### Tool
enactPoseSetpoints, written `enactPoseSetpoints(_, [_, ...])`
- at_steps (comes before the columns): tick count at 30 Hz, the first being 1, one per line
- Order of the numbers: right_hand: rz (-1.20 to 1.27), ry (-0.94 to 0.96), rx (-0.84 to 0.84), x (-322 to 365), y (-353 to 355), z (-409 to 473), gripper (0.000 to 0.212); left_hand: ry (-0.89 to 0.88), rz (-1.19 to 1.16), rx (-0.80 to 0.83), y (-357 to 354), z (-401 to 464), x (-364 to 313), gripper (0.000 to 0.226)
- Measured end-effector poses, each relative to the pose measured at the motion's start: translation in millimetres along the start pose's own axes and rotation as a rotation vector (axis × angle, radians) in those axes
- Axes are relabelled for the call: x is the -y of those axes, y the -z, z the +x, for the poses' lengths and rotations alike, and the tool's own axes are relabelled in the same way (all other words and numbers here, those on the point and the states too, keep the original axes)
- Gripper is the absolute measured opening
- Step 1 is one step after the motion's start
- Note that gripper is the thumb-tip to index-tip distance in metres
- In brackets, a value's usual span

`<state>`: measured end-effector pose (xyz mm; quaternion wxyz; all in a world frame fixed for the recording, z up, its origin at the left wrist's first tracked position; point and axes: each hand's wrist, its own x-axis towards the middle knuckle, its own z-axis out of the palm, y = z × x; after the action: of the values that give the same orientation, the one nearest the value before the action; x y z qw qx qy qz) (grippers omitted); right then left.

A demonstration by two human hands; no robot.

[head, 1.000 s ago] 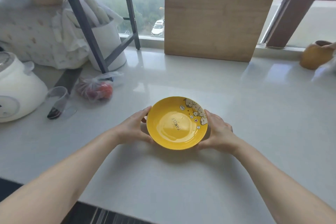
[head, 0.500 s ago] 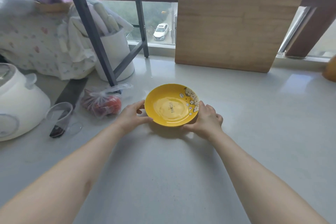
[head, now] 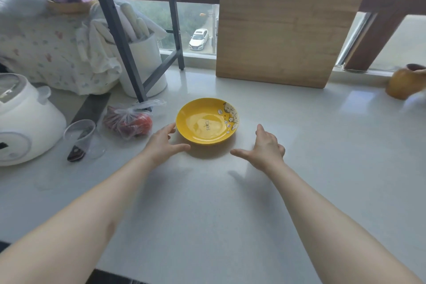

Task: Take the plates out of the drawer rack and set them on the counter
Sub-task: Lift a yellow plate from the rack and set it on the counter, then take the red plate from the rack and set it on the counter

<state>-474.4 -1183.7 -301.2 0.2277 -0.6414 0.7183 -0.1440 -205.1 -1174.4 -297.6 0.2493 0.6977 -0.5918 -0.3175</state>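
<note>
A yellow plate [head: 206, 121] with cartoon figures on its right rim lies flat on the pale counter [head: 230, 203], toward the window. My left hand [head: 162, 144] is open just left of and below the plate, fingertips close to its rim. My right hand [head: 265, 148] is open to the plate's lower right, clearly apart from it. Neither hand holds anything. The drawer rack is out of sight.
A wooden board [head: 281, 34] leans against the window behind the plate. To the left are a plastic bag with red produce [head: 129, 121], a clear cup [head: 79, 138], a white cooker [head: 22, 120], a dark metal frame [head: 119, 34] and a white holder [head: 144, 64]. A brown jar [head: 404, 83] stands far right.
Both hands pushed the plate farther toward the window, set it down and let go. The right hand has drawn back to the right; the left stays near the rim.
</note>
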Motion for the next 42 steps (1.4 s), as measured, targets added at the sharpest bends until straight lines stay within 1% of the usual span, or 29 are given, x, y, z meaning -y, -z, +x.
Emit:
enactPoseSetpoints(3, [0.031, -0.023, -0.019, -24, 17, -23, 0.103, -0.061, 0.033, -0.023, -8, -28, -16, 0.088])
enactPoseSetpoints(7, [0.131, -0.003, -0.053, -58, 41, -78, 0.106, -0.212, -0.038, -0.055, -28, -90, -56, 0.083])
enactPoseSetpoints(11, [0.212, 0.149, -0.122, -91, 64, -176, 0.108, -0.41, -0.145, -0.07, -65, -189, -94, 0.08])
enactPoseSetpoints(13, [0.243, 0.261, -0.151, -112, 72, -237, 0.109, -0.526, -0.158, -0.03, -88, -250, -99, 0.079])
enactPoseSetpoints(15, [0.234, 0.385, -0.136, -139, 75, -300, 0.111, -0.603, -0.131, 0.073, -114, -310, -90, 0.077])
enactPoseSetpoints(16, [0.211, 0.425, -0.103, -157, 73, -328, 0.111, -0.611, -0.098, 0.145, -128, -336, -80, 0.078])
enactPoseSetpoints(18, [0.147, 0.434, 0.005, -194, 60, -375, 0.109, -0.585, -0.018, 0.273, -155, -378, -53, 0.08])
enactPoseSetpoints(21, [0.023, 0.37, 0.152, -251, 27, -416, 0.108, -0.516, 0.12, 0.375, -194, -413, -5, 0.086])
enactPoseSetpoints(24, [-0.06, 0.25, 0.271, -296, -10, -433, 0.113, -0.417, 0.295, 0.477, -226, -424, 35, 0.099])
enactPoseSetpoints(27, [-0.112, 0.139, 0.349, -318, -39, -437, 0.117, -0.346, 0.421, 0.541, -248, -424, 64, 0.115])
enactPoseSetpoints(29, [-0.152, 0.088, 0.383, -326, -55, -434, 0.121, -0.304, 0.483, 0.559, -258, -420, 77, 0.12])
enactPoseSetpoints(32, [-0.202, 0.045, 0.433, -335, -79, -425, 0.124, -0.256, 0.552, 0.54, -272, -412, 99, 0.127])
enactPoseSetpoints(35, [-0.185, 0.034, 0.458, -340, -96, -418, 0.123, -0.207, 0.591, 0.531, -282, -406, 116, 0.133])
enactPoseSetpoints(40, [-0.1, 0.025, 0.45, -339, -106, -416, 0.126, -0.215, 0.56, 0.513, -290, -405, 125, 0.135])
enactPoseSetpoints(42, [-0.108, 0.028, 0.443, -337, -107, -415, 0.127, -0.216, 0.531, 0.506, -292, -405, 126, 0.137])
